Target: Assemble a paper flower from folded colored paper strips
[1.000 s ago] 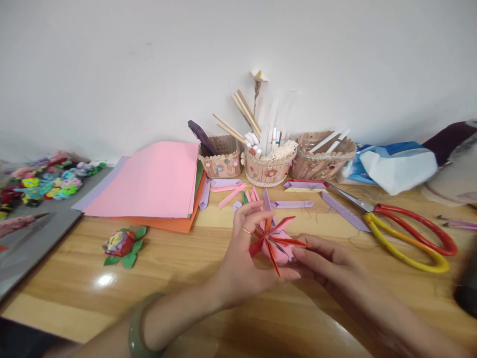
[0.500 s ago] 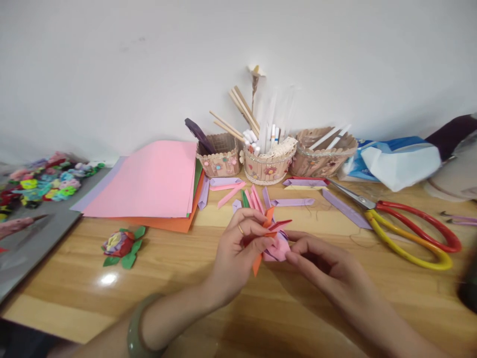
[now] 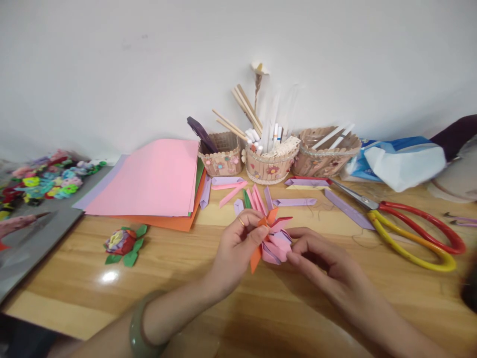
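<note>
Between my two hands is a folded paper flower (image 3: 276,246) with pink, purple and orange pieces. My left hand (image 3: 238,248) pinches its orange strip side between thumb and fingers. My right hand (image 3: 323,256) grips the pink edge with thumb and fingertips from the other side. A small dark red point of paper sticks out at the top. Just beyond lie folded strips in pink (image 3: 257,199), purple (image 3: 294,202) and green (image 3: 246,199). My fingers hide part of the flower.
Red-and-yellow-handled scissors (image 3: 413,236) lie at right. A stack of coloured paper (image 3: 145,181) and a finished paper flower (image 3: 121,243) are at left. Decorated baskets (image 3: 270,166) with sticks and pens stand against the wall. A grey board (image 3: 55,238) bears colourful pieces.
My left thumb has moved up and left, onto the orange strip, and more of the pink petals shows. My right hand keeps its grip on the flower's edge. The view has shifted slightly.
</note>
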The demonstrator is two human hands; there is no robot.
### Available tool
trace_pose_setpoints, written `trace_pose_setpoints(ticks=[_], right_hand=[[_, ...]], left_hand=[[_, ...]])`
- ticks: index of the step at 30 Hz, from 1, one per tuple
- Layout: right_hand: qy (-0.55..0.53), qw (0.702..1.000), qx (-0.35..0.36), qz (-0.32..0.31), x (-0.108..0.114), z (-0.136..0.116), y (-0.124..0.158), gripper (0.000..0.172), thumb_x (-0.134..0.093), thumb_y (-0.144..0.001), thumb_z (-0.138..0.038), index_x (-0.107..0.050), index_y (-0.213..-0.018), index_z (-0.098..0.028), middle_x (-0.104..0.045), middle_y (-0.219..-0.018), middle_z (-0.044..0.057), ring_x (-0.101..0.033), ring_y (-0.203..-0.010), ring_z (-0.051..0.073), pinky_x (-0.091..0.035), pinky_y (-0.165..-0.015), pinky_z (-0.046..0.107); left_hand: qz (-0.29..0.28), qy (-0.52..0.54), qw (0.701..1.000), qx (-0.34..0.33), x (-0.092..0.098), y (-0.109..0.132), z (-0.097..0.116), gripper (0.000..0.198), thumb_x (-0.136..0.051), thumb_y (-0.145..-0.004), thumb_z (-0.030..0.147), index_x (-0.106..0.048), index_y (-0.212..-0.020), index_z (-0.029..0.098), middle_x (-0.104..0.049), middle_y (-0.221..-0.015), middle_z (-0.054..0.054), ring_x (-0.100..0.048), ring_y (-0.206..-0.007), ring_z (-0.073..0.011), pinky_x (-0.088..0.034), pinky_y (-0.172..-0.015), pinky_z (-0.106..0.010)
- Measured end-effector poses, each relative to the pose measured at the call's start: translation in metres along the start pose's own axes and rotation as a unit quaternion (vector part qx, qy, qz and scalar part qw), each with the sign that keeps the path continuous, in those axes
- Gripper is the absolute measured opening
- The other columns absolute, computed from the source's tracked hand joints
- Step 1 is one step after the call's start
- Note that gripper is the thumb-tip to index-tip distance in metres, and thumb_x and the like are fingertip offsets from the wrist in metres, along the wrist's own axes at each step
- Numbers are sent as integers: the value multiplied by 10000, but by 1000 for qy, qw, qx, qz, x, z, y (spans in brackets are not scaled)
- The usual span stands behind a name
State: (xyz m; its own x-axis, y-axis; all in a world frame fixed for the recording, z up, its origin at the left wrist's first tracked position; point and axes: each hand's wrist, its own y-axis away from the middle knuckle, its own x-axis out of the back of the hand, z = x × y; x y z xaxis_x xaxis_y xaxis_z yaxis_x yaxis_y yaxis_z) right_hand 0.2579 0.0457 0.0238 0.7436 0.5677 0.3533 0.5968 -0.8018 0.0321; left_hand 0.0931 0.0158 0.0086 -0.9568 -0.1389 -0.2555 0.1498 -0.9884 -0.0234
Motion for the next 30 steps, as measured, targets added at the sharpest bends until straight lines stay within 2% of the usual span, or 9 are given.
trace_pose_setpoints(ticks=[4,7,8,10,13,15,21,26,30], right_hand=[[18,998,9,62,10,1,-1,301,-505,-843,-381,-520,-599,-204,-607,-807,27,-559,-774,171,-427,-687,269],[15,989,18,146,17,1,-1,223,-505,-840,-399,-573,-719,-225,-594,-801,17,-546,-771,171,-429,-667,265],[11,988,22,150,18,0,-1,196,-514,-834,-405,-591,-779,-234,-601,-834,18,-550,-803,176,-434,-686,268],[1,994,24,110,17,-3,-1,191,-521,-831,-405,-616,-856,-241,-618,-875,23,-565,-816,177,-443,-706,277],[-7,999,14,41,13,-7,-2,198,-524,-834,-379,-645,-810,-224,-637,-813,29,-581,-734,166,-450,-670,285],[-4,999,10,51,11,-8,-3,185,-555,-812,-372,-659,-788,-220,-641,-775,32,-583,-709,167,-451,-645,287],[-1,998,9,54,10,-9,-3,165,-583,-793,-356,-697,-842,-246,-676,-846,51,-613,-767,190,-481,-670,313],[23,995,44,84,7,-7,-1,135,-611,-771,-316,-703,-856,-264,-683,-873,53,-624,-798,204,-499,-718,332],[44,992,70,96,5,-4,0,106,-609,-781,-287,-689,-847,-265,-672,-837,37,-619,-771,185,-498,-699,314]], left_hand=[[6,106,989,105,-2,-2,3,253,-636,-743,379,-500,-728,166,-470,-717,21,-439,-649,-92,-370,-621,-216],[-19,127,978,167,-3,-2,6,314,-684,-690,405,-488,-725,161,-480,-697,27,-456,-623,-85,-367,-599,-213],[-33,121,976,179,-3,-2,7,318,-696,-679,398,-495,-734,157,-495,-701,24,-468,-629,-85,-371,-607,-213],[-54,105,973,198,-4,-1,8,322,-716,-663,377,-509,-756,149,-533,-728,14,-489,-645,-84,-375,-615,-208],[-62,89,971,212,-4,0,6,325,-724,-652,366,-513,-760,145,-560,-736,6,-501,-647,-84,-372,-599,-201],[-65,86,969,220,-4,0,4,321,-719,-657,367,-510,-766,149,-561,-722,8,-498,-632,-83,-366,-587,-202],[-82,55,973,209,-4,0,-1,329,-683,-685,398,-502,-826,162,-544,-700,16,-487,-607,-85,-351,-576,-210],[-71,0,989,130,-8,3,2,251,-631,-739,375,-497,-799,171,-522,-737,9,-497,-677,-104,-394,-639,-232],[-76,-37,993,86,-9,8,2,169,-555,-807,286,-499,-938,195,-533,-795,-3,-515,-726,-115,-418,-680,-245]])
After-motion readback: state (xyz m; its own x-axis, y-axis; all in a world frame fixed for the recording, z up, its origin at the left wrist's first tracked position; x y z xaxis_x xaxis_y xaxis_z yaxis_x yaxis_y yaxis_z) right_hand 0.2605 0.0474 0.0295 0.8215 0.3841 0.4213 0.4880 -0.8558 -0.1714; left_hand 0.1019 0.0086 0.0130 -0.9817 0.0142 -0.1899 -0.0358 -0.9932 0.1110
